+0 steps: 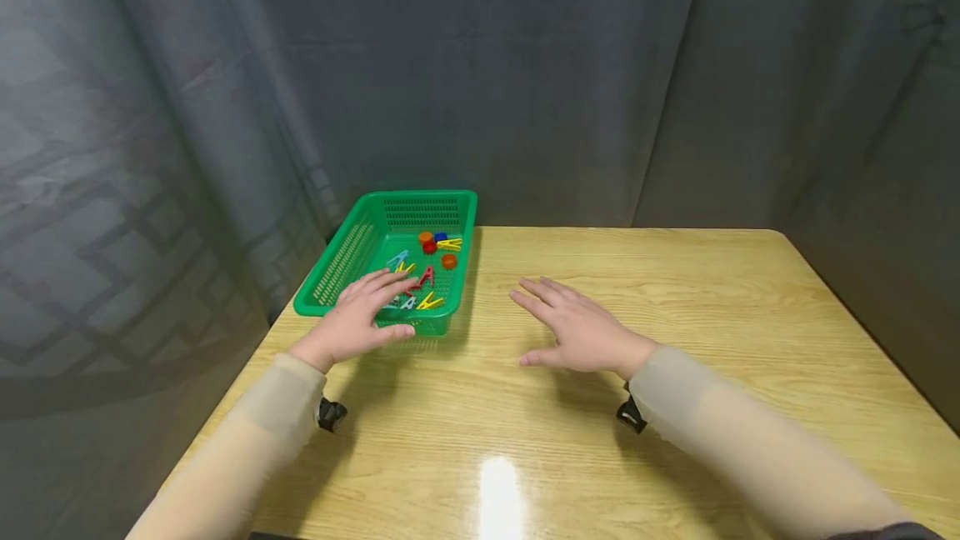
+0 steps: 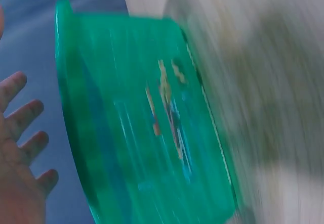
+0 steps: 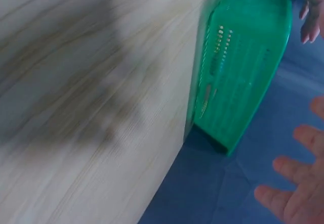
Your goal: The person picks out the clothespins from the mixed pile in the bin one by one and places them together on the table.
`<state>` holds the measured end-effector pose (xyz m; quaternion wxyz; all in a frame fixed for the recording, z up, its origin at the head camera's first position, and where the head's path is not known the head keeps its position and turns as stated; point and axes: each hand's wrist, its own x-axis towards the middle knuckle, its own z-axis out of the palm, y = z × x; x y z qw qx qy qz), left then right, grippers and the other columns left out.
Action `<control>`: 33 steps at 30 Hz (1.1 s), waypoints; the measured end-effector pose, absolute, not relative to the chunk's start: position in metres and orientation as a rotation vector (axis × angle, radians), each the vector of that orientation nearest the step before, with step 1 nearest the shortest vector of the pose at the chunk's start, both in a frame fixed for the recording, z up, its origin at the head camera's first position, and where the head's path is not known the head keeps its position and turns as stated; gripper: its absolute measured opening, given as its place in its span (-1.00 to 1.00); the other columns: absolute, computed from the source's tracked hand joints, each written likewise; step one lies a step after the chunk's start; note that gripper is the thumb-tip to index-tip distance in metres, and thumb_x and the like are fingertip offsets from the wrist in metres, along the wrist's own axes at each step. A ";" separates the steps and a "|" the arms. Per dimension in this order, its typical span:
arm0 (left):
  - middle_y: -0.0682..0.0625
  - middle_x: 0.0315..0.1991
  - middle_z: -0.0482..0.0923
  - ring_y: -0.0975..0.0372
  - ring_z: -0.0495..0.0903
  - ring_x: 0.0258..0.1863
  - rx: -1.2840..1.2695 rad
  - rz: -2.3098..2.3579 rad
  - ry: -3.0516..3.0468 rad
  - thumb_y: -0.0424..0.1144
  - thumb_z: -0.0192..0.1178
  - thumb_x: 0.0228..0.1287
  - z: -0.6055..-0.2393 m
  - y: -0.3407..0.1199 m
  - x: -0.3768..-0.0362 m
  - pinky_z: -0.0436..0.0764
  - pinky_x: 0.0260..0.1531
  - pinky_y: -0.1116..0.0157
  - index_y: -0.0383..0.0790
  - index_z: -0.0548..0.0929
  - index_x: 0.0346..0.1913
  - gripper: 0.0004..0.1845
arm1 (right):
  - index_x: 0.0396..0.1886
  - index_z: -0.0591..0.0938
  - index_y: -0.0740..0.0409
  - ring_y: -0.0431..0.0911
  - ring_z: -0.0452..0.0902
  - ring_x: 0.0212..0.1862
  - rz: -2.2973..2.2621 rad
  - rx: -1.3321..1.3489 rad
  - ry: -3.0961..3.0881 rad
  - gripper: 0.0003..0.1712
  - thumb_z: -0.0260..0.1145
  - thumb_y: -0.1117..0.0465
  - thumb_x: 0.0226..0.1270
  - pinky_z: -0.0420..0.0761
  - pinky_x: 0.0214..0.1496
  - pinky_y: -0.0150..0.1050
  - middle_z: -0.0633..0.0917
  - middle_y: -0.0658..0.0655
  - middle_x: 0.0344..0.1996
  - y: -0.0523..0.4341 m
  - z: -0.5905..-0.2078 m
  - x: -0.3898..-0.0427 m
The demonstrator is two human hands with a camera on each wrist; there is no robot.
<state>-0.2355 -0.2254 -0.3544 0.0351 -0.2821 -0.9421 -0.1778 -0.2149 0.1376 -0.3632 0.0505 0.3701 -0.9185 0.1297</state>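
A green plastic basket [image 1: 462,265] stands at the back left of the wooden table. Inside lie several clothespins in yellow, red and light blue, among them a yellow clothespin [image 1: 431,301] and a red clothespin [image 1: 427,276]. Small round orange and red pieces and a blue piece lie there too, such as an orange piece [image 1: 449,261]. My left hand [image 1: 360,319] hovers by the basket's near side, fingers spread and holding nothing. Over the table to the right, my right hand [image 1: 581,327] is held in the air, fingers extended and nothing in it. Motion blurs the left wrist view.
The wooden table [image 1: 675,290] reaches to the right and toward me. Dark grey curtains [image 1: 525,90] hang behind it and at both sides. A black wrist device [image 1: 332,414] sits under the left sleeve, another black device [image 1: 632,415] under the right.
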 end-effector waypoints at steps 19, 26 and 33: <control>-0.30 0.52 -0.22 -0.29 -0.32 0.44 -0.443 -0.476 -3.171 0.36 0.01 0.27 -0.352 -0.299 -0.281 -0.33 0.26 -0.33 -0.12 0.02 0.53 -0.06 | 0.55 -0.16 -0.30 0.13 -0.48 0.51 0.543 0.883 -3.099 0.14 -0.11 -0.66 0.05 -0.20 0.45 0.17 -0.27 0.01 0.54 0.034 -0.358 -0.270; -0.31 0.52 -0.28 -0.26 -0.38 0.45 -0.395 -0.477 -3.231 0.41 -0.04 0.25 -0.359 -0.309 -0.287 -0.27 0.22 -0.38 -0.15 -0.03 0.54 0.00 | 0.55 -0.09 -0.25 0.18 -0.44 0.51 0.514 0.860 -3.154 0.15 -0.03 -0.64 0.06 -0.14 0.46 0.14 -0.22 0.09 0.54 0.010 -0.363 -0.287; -0.28 0.53 -0.27 -0.24 -0.37 0.46 -0.377 -0.472 -3.224 0.42 -0.04 0.24 -0.361 -0.303 -0.284 -0.20 0.18 -0.42 -0.13 -0.04 0.54 0.00 | 0.56 -0.16 -0.20 0.14 -0.46 0.51 0.440 0.923 -3.180 0.19 -0.08 -0.67 0.05 -0.17 0.45 0.17 -0.23 0.08 0.55 0.010 -0.366 -0.292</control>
